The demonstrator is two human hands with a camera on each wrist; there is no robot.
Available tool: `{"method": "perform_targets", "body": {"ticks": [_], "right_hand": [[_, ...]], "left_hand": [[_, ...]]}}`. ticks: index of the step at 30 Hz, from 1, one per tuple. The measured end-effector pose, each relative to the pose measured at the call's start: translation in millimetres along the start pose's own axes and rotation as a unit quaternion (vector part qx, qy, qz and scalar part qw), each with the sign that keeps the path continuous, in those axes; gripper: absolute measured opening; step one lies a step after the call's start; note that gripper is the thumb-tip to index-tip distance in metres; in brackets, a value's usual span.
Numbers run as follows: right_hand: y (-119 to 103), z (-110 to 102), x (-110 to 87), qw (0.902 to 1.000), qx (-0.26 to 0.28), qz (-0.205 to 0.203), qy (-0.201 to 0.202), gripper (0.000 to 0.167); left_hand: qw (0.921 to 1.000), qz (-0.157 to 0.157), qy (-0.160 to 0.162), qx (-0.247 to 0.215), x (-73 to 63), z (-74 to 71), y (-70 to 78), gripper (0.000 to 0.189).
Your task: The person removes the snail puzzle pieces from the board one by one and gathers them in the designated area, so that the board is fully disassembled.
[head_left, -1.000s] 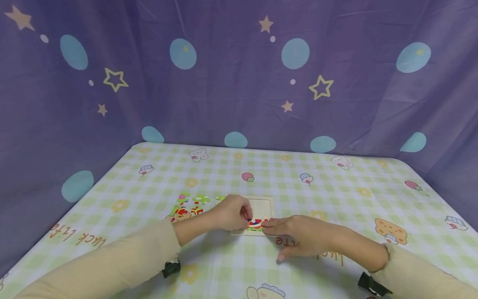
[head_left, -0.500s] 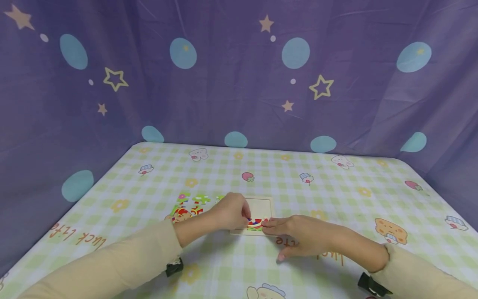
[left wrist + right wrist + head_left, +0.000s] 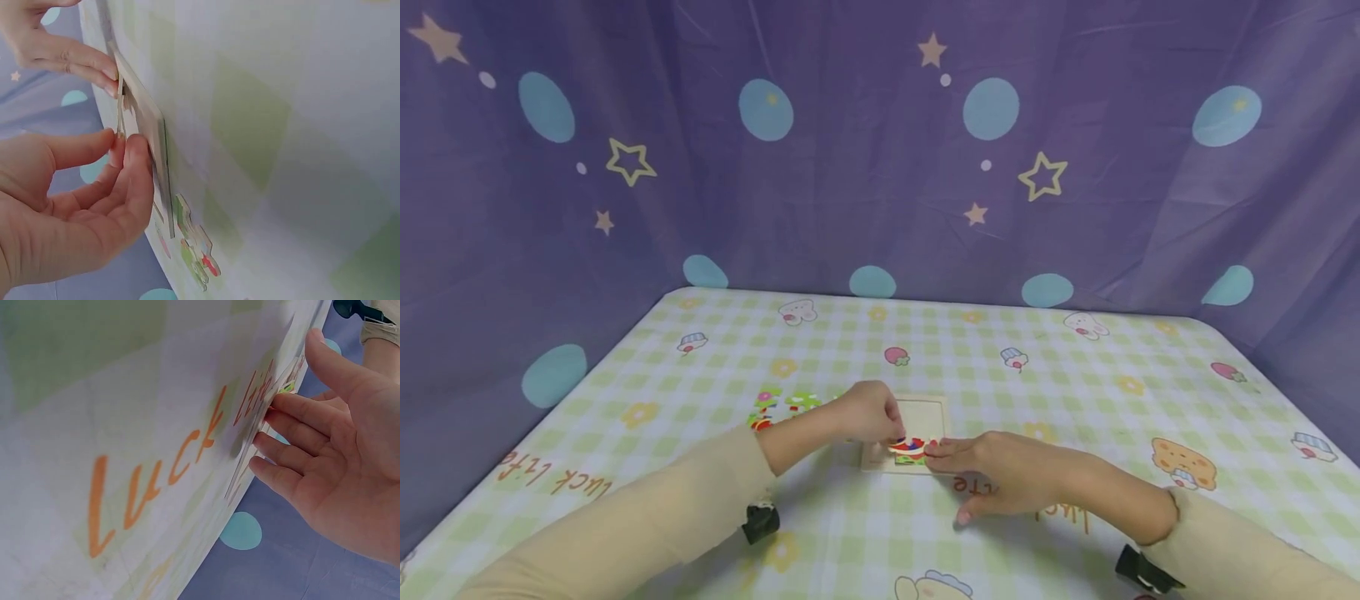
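A light wooden puzzle tray (image 3: 925, 413) lies flat on the table, with colourful jigsaw pieces (image 3: 912, 457) along its near side. My left hand (image 3: 867, 412) pinches a thin jigsaw piece (image 3: 121, 115) between thumb and fingertips at the left of that row. In the left wrist view the piece is seen edge-on, tilted up from the tray. My right hand (image 3: 1003, 468) lies with fingers extended, fingertips resting on the pieces at the tray's right side. Its thumb is spread out toward the tablecloth. My left fingers cover the tray's left part.
Loose jigsaw pieces (image 3: 803, 401) lie left of the tray, partly hidden behind my left forearm. A green-and-white checked tablecloth (image 3: 835, 542) with printed cartoons covers the table. A purple curtain (image 3: 865, 200) hangs behind it.
My left hand has risen a little and shifted slightly away, lifting the left edge of the pinched piece. More of the red and blue picture shows. My right hand stays put.
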State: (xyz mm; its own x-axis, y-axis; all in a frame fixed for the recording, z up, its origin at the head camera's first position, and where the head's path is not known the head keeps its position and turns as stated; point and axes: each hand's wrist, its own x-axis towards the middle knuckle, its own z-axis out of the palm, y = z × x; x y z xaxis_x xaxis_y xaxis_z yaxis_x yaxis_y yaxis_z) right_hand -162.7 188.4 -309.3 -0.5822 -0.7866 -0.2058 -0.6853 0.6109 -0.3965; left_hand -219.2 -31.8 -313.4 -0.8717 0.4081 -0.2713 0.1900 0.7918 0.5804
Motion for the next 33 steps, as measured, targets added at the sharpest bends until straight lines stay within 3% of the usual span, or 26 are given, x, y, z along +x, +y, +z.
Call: {"method": "perform_targets", "body": {"ticks": [9, 17, 21, 27, 33], "right_hand": [[-0.2, -0.1, -0.8, 1.0, -0.001, 0.003, 0.003, 0.069], [0.0, 0.0, -0.1, 1.0, -0.005, 0.0, 0.002, 0.068], [-0.2, -0.4, 0.4, 0.9998, -0.017, -0.004, 0.006, 0.068], [-0.2, -0.8, -0.3, 0.9998, -0.016, -0.006, 0.007, 0.068], [-0.9, -0.9, -0.5, 0.9999, -0.01, -0.008, 0.005, 0.069]], "left_hand": [[0.9929, -0.055, -0.013, -0.105, -0.9, 2.8, -1.9, 0.011], [0.9827, -0.066, 0.001, -0.173, 0.1, 2.9, -9.1, 0.008], [0.9799, -0.069, 0.005, -0.187, -5.4, -7.1, -10.4, 0.007], [0.982, -0.08, 0.005, -0.171, -10.7, -19.1, -22.6, 0.009], [0.9794, -0.089, 0.001, -0.181, -22.9, -27.8, -34.9, 0.011]]}}
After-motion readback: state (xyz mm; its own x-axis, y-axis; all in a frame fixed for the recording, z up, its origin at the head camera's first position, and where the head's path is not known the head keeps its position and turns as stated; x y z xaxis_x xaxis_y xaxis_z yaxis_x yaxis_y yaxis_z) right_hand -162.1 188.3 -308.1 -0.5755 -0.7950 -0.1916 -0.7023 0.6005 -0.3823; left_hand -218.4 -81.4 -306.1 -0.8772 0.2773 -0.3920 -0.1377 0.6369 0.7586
